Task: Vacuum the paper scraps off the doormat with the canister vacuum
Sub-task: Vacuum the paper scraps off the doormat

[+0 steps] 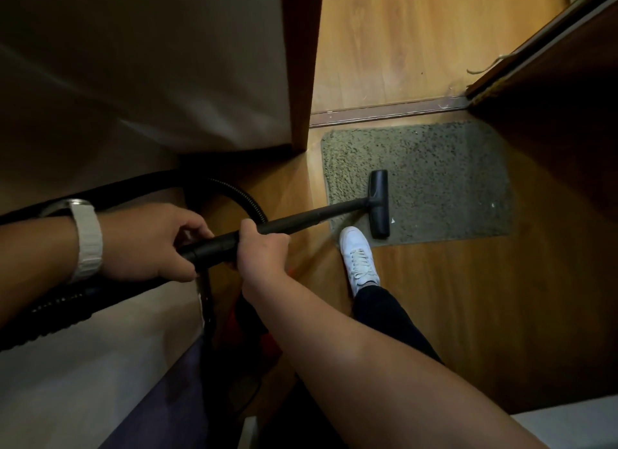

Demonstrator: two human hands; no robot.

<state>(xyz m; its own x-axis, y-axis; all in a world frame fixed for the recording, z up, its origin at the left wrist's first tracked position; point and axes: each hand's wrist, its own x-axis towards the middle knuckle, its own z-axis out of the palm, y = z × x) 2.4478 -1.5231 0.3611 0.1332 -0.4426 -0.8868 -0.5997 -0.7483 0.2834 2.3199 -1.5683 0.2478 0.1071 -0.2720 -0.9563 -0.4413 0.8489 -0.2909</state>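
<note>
Black plastic is noted nearest the camera: the vacuum wand [301, 219] is held by both hands. The left hand [150, 241], with a white watch [88, 238] on its wrist, is wrapped round the rear end of the wand, where the ribbed hose [244, 193] is joined. The right hand [264, 248] is closed round the wand just ahead of the left, knuckles uppermost. The hose is seen looping away behind the hands towards the left.

A white laced shoe [357, 258] is planted on the wooden floor [468, 298], its toe at the near left corner of the doormat [444, 181]. The grey-green doormat is laid flat just inside a metal threshold strip [384, 109]. The floor head [379, 202] is set on the left part of the mat, at the wand's far end. One white paper scrap [393, 220] is recorded just right of the head; a second scrap [492, 205] is found near the mat's right edge. The canister itself cannot be made out.
</note>
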